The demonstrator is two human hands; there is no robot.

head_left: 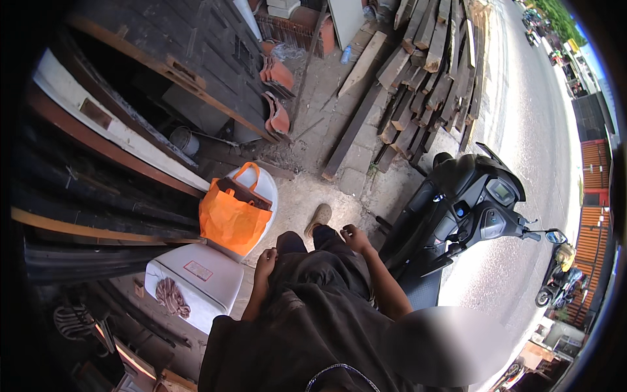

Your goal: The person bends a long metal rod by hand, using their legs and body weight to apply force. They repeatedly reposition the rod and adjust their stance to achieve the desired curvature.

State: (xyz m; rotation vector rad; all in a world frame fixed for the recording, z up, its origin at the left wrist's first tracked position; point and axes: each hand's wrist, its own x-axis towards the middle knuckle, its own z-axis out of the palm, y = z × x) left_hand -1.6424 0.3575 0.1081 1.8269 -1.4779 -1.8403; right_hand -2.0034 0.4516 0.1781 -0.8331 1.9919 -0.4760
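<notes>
a blurred patch hides the scooter's seat and rear.

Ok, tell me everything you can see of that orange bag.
The orange bag looks like soft fabric or plastic, with two orange loop handles standing up and something dark brown showing at its open top. It sits upright on a white box, left of the person's left hand, which is near but not touching it.

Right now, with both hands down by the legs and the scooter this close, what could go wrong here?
1. The parked scooter stands right beside the right hand; a step sideways might bump it.
2. The orange bag sits on a white box near the left hand and could be knocked off.
3. Loose wooden planks lie ahead, a likely trip hazard.
</notes>
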